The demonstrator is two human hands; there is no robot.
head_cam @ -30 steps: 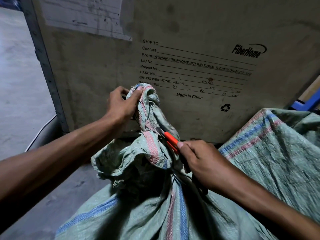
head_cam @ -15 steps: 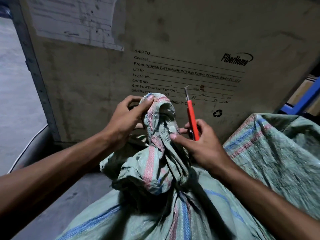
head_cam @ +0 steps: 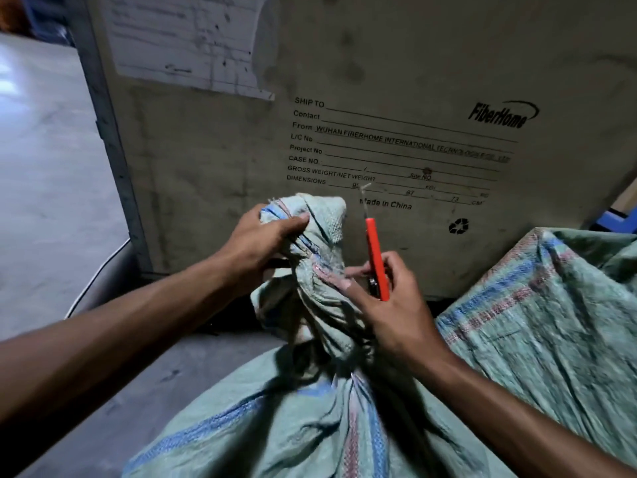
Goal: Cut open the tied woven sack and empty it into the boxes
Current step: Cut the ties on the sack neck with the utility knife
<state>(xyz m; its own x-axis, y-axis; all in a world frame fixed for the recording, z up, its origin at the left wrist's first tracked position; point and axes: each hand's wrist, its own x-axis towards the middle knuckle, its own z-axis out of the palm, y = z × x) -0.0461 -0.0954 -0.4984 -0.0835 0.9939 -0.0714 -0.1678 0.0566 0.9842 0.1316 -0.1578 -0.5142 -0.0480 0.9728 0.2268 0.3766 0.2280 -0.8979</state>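
A green woven sack [head_cam: 310, 419] with blue and pink stripes fills the lower middle of the view. Its gathered neck [head_cam: 320, 257] stands up in a twisted bunch. My left hand [head_cam: 262, 243] grips the top of that bunch from the left. My right hand [head_cam: 389, 305] is at the right side of the neck, fingertips touching the fabric, and holds an orange-handled cutter [head_cam: 376, 257] upright, its thin blade pointing up and clear of the sack. The tie itself is hidden in the folds.
A large wooden crate [head_cam: 379, 98] with printed shipping text stands directly behind the sack. A second green woven sack [head_cam: 551, 322] lies to the right. Grey concrete floor [head_cam: 44, 167] lies to the left, with a cable along the crate's base.
The cutter came out of the sack's neck and now points upward. My left hand has shifted its grip on the top of the bunch, and the neck looks looser.
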